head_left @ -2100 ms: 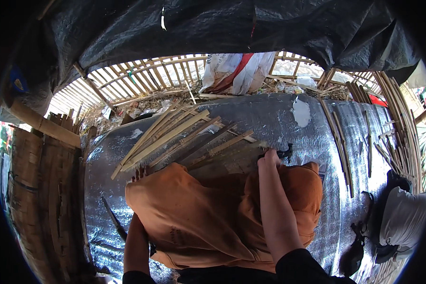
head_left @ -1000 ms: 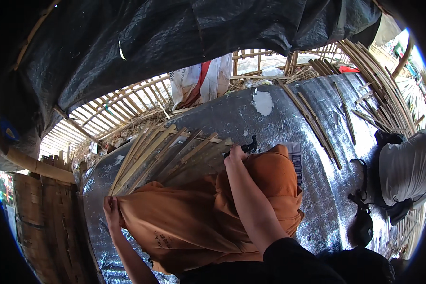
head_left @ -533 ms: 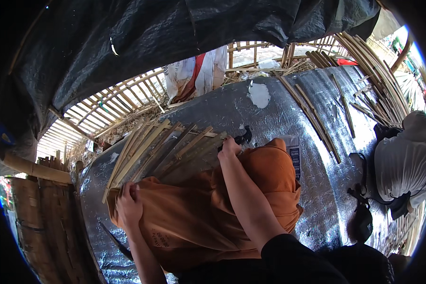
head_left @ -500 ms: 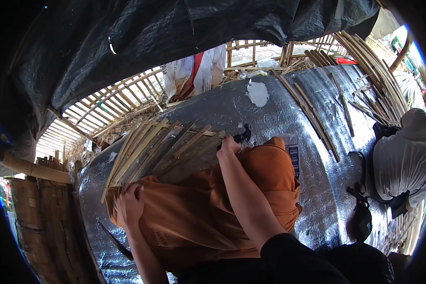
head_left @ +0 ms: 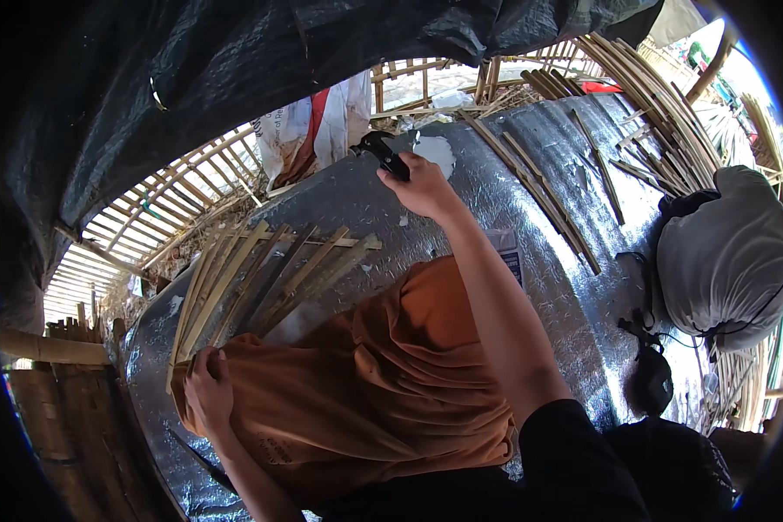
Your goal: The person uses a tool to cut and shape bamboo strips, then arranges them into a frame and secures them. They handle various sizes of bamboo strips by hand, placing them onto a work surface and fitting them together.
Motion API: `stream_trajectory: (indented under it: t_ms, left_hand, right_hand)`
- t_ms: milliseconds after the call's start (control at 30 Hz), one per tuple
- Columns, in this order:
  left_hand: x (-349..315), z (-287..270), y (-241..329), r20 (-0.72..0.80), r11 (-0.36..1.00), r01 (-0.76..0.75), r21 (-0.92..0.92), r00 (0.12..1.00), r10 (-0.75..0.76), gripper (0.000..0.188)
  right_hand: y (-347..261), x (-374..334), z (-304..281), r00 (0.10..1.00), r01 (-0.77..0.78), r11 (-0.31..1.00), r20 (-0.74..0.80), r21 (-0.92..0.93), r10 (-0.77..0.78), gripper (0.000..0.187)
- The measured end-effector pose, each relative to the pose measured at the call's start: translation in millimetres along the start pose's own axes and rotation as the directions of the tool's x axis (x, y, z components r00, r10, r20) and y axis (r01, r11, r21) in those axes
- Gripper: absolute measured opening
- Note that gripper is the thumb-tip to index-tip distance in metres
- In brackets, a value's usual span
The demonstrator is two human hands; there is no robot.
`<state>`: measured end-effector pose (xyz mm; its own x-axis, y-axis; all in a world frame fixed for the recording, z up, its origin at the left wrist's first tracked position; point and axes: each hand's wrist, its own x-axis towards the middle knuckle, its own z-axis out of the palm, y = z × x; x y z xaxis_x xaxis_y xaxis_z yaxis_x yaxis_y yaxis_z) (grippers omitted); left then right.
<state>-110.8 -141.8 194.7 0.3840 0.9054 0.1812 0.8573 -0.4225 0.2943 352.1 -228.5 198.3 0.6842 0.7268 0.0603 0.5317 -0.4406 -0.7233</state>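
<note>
My right hand [head_left: 422,187] is wrapped round the handle of a black hammer [head_left: 381,155], raised above the silvery sheet at the far middle. My left hand [head_left: 209,391] has its fingers curled down at the edge of the orange-brown cloth [head_left: 322,400] over my legs. Next to its fingertips are the near ends of several split bamboo strips [head_left: 235,278], fanned out, with a crosswise strip at their far ends. What the left fingers hold, if anything, is hidden. A dark-bladed knife [head_left: 198,457] lies beside my left forearm.
The silvery sheet [head_left: 565,331] covers the ground. More bamboo strips [head_left: 539,191] lie at the far right, near a grey bundle [head_left: 726,261] and a black pouch [head_left: 651,378]. A bamboo fence [head_left: 157,209] runs along the far left; a dark tarp [head_left: 226,78] hangs above.
My right hand has lifted the hammer up and away, farther from me. My left hand stays at the cloth's edge. The whole view has shifted slightly.
</note>
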Motion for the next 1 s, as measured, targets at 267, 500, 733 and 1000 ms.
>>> stream_trajectory:
  t_ms: [267,500,733,1000]
  left_hand:
    - [3.5,8.7,8.7,0.044,1.0,0.025,-0.003,0.999,-0.025,0.018]
    - [7.4,3.4,1.6,0.084,0.999,0.023,0.039,0.996,-0.026,0.019]
    - [4.2,4.2,0.8,0.067,0.998,0.046,-0.039,0.997,-0.044,0.021]
    - [9.0,8.9,4.9,0.088,0.999,0.032,-0.009,0.996,-0.031,0.021]
  right_hand:
    - [135.9,10.4,24.5,0.844,0.021,0.689,0.381,-0.725,0.376,0.037]
    - [90.6,13.1,63.1,0.618,0.035,0.575,0.47,-0.817,0.63,0.031]
    - [66.9,-6.8,40.5,0.924,0.085,0.762,0.336,-0.641,0.18,0.038]
    - [228.0,-18.6,-70.4,0.922,-0.332,0.927,-0.266,-0.173,0.28,0.032]
